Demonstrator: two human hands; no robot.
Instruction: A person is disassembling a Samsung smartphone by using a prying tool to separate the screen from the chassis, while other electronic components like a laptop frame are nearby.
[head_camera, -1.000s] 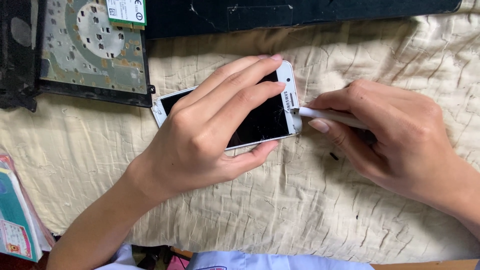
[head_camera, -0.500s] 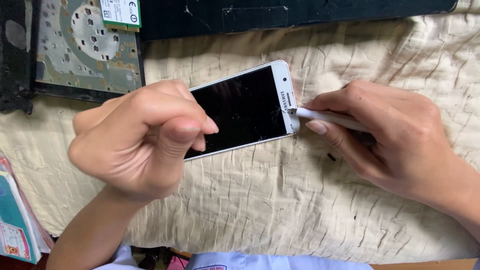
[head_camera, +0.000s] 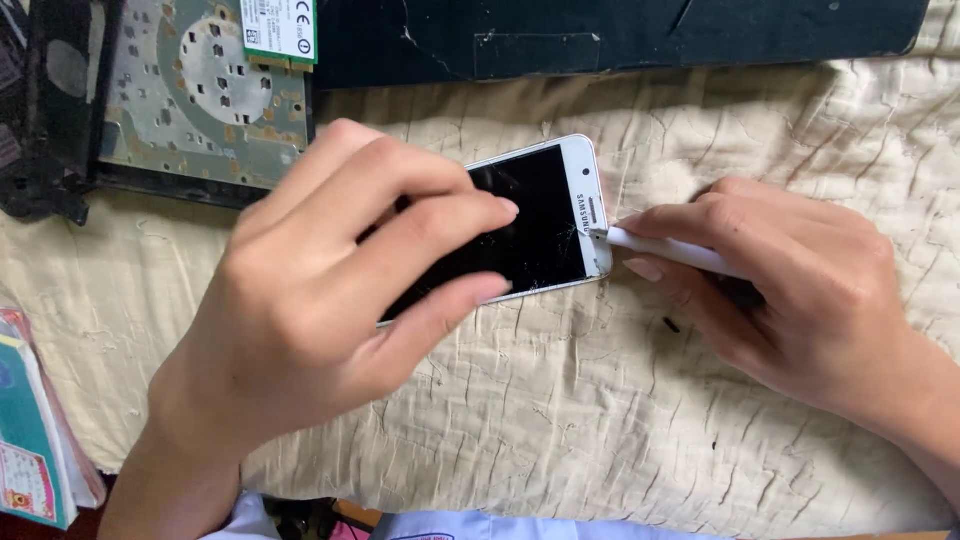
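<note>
Head view: left hand (head_camera: 330, 310) is back down, fingers spread over the white phone (head_camera: 545, 215); right hand (head_camera: 790, 290) still pinches white tool (head_camera: 665, 250) at its end; cloth (head_camera: 600, 420) free toward the near edge.

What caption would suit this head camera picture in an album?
Left hand over a white phone with a cracked screen, right hand pressing a white tool to its end, on cream cloth.

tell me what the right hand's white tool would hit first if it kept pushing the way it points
The right hand aims its white tool leftward, tip at the top end of the white phone. Pushed straight on, it would likely meet that end first, then the left hand's fingers farther along the cracked screen.
</note>
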